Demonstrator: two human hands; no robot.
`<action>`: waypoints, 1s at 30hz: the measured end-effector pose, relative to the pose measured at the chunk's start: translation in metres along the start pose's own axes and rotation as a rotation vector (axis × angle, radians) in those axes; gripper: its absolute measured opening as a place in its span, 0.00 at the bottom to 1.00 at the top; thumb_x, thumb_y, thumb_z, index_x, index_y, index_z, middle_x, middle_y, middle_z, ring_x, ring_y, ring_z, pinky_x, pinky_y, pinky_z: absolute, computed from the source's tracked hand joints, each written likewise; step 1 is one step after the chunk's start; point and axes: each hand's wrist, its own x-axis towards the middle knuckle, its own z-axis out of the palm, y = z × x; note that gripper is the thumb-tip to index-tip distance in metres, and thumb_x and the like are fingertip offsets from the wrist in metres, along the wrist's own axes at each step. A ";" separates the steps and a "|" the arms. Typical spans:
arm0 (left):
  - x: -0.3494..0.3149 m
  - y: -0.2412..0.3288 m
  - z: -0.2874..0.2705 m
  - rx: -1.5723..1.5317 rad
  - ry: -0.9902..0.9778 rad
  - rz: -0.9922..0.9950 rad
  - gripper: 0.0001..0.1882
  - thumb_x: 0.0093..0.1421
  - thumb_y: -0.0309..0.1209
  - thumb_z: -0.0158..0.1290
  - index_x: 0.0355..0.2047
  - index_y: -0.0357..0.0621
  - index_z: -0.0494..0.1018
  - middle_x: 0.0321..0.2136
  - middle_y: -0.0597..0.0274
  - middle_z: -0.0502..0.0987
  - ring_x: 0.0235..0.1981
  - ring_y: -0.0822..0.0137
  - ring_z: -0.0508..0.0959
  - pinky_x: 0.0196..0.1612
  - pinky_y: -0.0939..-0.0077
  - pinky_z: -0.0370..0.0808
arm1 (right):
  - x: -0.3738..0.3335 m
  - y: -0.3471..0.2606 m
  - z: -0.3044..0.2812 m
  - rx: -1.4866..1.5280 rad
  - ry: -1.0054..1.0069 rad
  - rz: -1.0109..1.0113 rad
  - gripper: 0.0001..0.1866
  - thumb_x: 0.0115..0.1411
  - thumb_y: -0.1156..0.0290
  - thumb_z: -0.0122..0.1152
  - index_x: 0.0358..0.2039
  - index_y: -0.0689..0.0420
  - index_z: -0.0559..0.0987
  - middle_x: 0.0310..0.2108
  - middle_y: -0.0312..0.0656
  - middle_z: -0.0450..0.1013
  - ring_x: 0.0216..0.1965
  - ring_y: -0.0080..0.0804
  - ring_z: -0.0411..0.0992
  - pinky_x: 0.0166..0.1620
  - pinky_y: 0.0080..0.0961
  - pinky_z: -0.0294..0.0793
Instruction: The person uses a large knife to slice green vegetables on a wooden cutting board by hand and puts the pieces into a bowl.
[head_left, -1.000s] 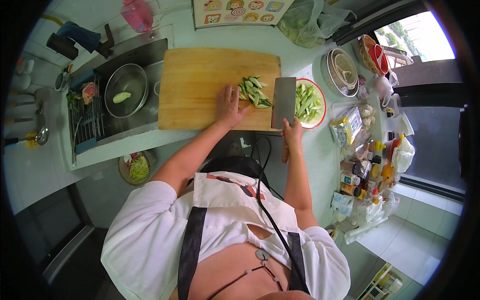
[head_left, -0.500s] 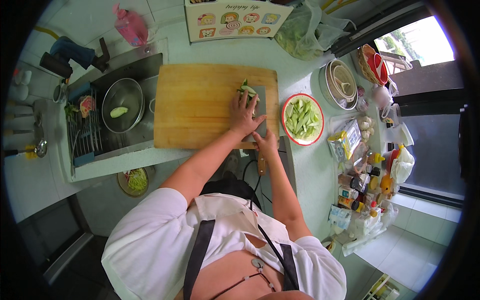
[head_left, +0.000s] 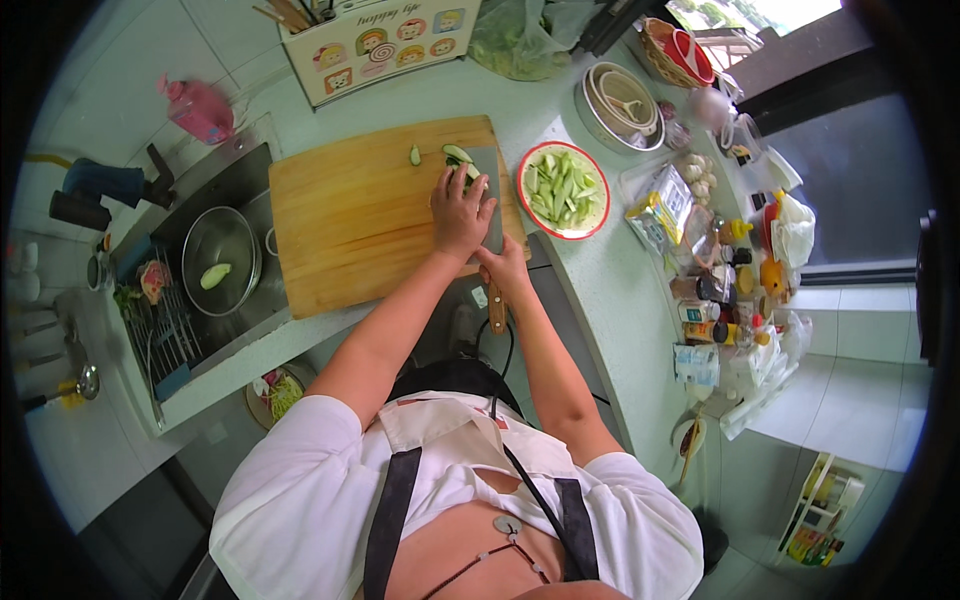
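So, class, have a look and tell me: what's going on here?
A person's right hand grips a cleaver by its handle, blade over a wooden cutting board. The left hand covers some cut green pieces at the blade; whether they lie on it is hard to tell. A red-rimmed plate holding more pieces stands right of the board.
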 end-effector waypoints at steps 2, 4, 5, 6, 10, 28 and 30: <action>0.004 0.013 0.002 -0.002 -0.016 0.031 0.19 0.50 0.38 0.56 0.44 0.53 0.72 0.53 0.57 0.64 0.54 0.48 0.60 0.55 0.55 0.60 | -0.007 -0.007 -0.008 -0.020 0.041 -0.013 0.09 0.52 0.76 0.60 0.32 0.61 0.70 0.16 0.36 0.68 0.11 0.20 0.63 0.14 0.19 0.60; 0.006 0.030 0.007 -0.024 -0.030 0.057 0.19 0.51 0.38 0.56 0.44 0.52 0.72 0.53 0.56 0.64 0.54 0.48 0.60 0.55 0.55 0.60 | -0.011 -0.011 -0.023 -0.051 0.092 -0.014 0.09 0.51 0.76 0.60 0.32 0.61 0.70 0.16 0.36 0.68 0.11 0.20 0.63 0.14 0.19 0.60; 0.008 0.039 0.011 -0.034 -0.034 0.069 0.19 0.51 0.38 0.55 0.44 0.51 0.72 0.53 0.56 0.64 0.54 0.48 0.61 0.55 0.55 0.60 | -0.013 -0.013 -0.032 -0.068 0.114 -0.016 0.09 0.51 0.76 0.60 0.32 0.61 0.70 0.15 0.35 0.68 0.11 0.20 0.63 0.14 0.19 0.60; 0.011 0.048 0.016 -0.046 -0.033 0.073 0.18 0.51 0.37 0.55 0.44 0.51 0.72 0.53 0.56 0.64 0.54 0.48 0.61 0.55 0.55 0.60 | -0.014 -0.016 -0.040 -0.057 0.128 -0.030 0.09 0.51 0.77 0.59 0.32 0.61 0.70 0.15 0.36 0.67 0.11 0.21 0.63 0.14 0.19 0.60; 0.019 0.082 0.048 -0.099 -0.017 0.062 0.18 0.51 0.36 0.54 0.43 0.50 0.72 0.52 0.55 0.64 0.54 0.48 0.61 0.55 0.55 0.61 | -0.014 -0.031 -0.078 -0.060 0.162 -0.037 0.09 0.51 0.78 0.57 0.33 0.61 0.70 0.16 0.35 0.67 0.10 0.21 0.63 0.13 0.19 0.60; 0.030 0.130 0.159 -0.059 0.081 0.047 0.13 0.52 0.34 0.52 0.38 0.48 0.71 0.46 0.58 0.69 0.52 0.51 0.64 0.52 0.56 0.63 | 0.022 -0.010 -0.208 -0.197 0.188 -0.069 0.13 0.50 0.73 0.58 0.38 0.61 0.72 0.16 0.36 0.68 0.13 0.21 0.65 0.17 0.22 0.66; 0.029 0.126 0.159 -0.026 0.064 0.063 0.12 0.52 0.34 0.52 0.38 0.48 0.71 0.45 0.58 0.69 0.52 0.52 0.64 0.52 0.56 0.63 | 0.021 -0.008 -0.214 -0.209 0.205 -0.069 0.14 0.50 0.73 0.59 0.38 0.61 0.72 0.17 0.36 0.68 0.13 0.21 0.65 0.17 0.22 0.66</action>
